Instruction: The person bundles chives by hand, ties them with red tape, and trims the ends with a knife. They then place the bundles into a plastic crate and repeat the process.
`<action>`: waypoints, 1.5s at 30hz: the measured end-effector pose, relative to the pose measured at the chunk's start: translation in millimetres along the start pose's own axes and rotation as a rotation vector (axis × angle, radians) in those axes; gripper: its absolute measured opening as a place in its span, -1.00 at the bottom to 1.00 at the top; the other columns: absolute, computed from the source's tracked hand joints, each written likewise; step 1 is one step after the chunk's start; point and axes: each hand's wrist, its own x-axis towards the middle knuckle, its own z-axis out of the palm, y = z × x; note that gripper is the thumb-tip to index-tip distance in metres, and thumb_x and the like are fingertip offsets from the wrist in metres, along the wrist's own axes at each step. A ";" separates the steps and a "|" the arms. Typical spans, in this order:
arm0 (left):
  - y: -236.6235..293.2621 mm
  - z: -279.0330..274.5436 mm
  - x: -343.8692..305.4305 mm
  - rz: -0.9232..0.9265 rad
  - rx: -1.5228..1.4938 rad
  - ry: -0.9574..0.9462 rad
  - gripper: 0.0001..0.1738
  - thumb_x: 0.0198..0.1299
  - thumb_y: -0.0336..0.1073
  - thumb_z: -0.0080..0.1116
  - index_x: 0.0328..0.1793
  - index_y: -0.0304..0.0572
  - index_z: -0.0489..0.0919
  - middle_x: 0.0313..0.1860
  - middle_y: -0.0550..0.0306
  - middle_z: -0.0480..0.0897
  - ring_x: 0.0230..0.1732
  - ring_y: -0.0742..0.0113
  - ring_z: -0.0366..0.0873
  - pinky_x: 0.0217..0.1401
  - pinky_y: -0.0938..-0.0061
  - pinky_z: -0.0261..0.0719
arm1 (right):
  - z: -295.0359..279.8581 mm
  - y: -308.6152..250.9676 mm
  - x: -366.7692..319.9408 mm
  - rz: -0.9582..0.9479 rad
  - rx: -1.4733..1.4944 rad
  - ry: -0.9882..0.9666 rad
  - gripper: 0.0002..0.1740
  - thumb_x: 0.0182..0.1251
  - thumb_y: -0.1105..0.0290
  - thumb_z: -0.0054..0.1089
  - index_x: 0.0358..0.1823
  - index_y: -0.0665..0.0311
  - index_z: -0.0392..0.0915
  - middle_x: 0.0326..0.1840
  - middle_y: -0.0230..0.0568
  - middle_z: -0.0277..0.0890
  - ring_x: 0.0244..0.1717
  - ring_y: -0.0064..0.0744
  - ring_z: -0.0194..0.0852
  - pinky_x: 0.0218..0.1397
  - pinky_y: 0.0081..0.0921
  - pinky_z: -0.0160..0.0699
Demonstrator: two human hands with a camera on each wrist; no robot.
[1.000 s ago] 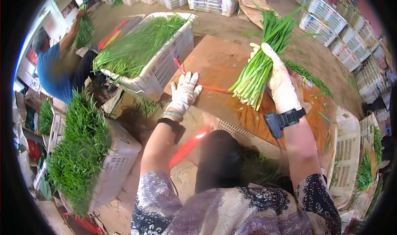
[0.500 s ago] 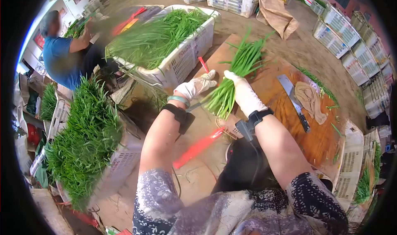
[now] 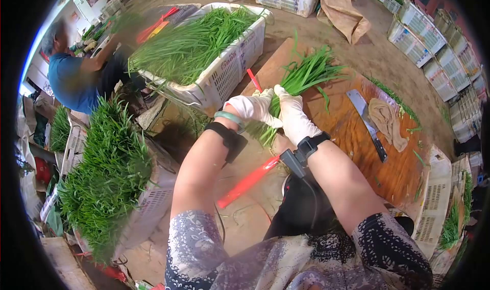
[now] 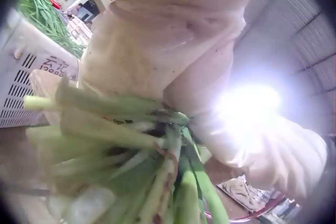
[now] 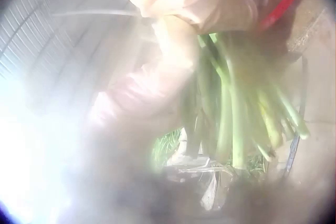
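Both hands wear pale gloves and meet over the wooden board's near left part. A bunch of garlic chives (image 3: 312,71) lies slanted in them, leaves pointing far right and pale cut ends toward the body. My right hand (image 3: 296,117) grips the bunch, thumb along its top. Beside it, my left hand (image 3: 255,109) curls over the lower stalks. In the left wrist view, stalk ends (image 4: 168,182) fan out below the glove. A red strip (image 3: 253,79) sticks up just beyond the left hand; its remaining length is hidden there. Stalks (image 5: 233,103) hang below the gloves in the right wrist view.
On the board (image 3: 395,180) lie a cleaver (image 3: 363,117) and a crumpled tan cloth (image 3: 386,125). A white crate (image 3: 229,78) of chives stands far left, another crate (image 3: 155,198) nearer. Red plastic (image 3: 247,184) lies below the hands. A person in blue (image 3: 76,83) sits at left.
The right hand has brought the bunch left and down to the board's near left, uncovering the cleaver and cloth. The left hand, earlier flat on the board, has closed over the stalks.
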 end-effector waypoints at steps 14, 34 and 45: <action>40.7 22.9 12.5 -0.449 -0.054 0.108 0.49 -0.46 -0.02 0.62 0.55 -0.39 -0.14 0.55 -0.32 -0.04 0.58 -0.25 -0.21 0.57 0.09 -0.06 | -99.1 -77.2 -40.2 -0.451 -1.597 -0.455 -0.46 0.24 -0.09 0.17 -0.11 0.30 0.56 -0.08 0.10 0.59 0.02 0.11 0.52 0.12 -0.13 0.45; 35.9 9.6 5.7 -0.241 -0.288 0.302 0.27 -0.08 0.16 0.45 0.56 -0.36 -0.06 0.43 -0.27 0.27 0.49 0.03 0.18 0.53 0.35 0.05 | -131.9 -82.1 -15.9 -0.914 -2.023 -0.432 -0.53 0.27 -0.06 0.09 0.02 0.12 0.52 -0.14 -0.09 0.53 -0.18 -0.10 0.59 -0.14 -0.14 0.52; 40.0 -21.8 29.5 0.075 0.128 -0.043 -0.30 0.38 0.15 -0.11 0.59 0.59 -0.06 0.64 -0.07 -0.23 0.61 -0.25 -0.43 0.56 -0.16 -0.30 | -75.7 -41.3 -55.6 -1.084 -1.166 -0.722 -0.80 0.30 0.22 0.08 -0.32 0.19 0.54 -0.38 -0.10 0.53 -0.27 -0.06 0.55 -0.19 -0.21 0.49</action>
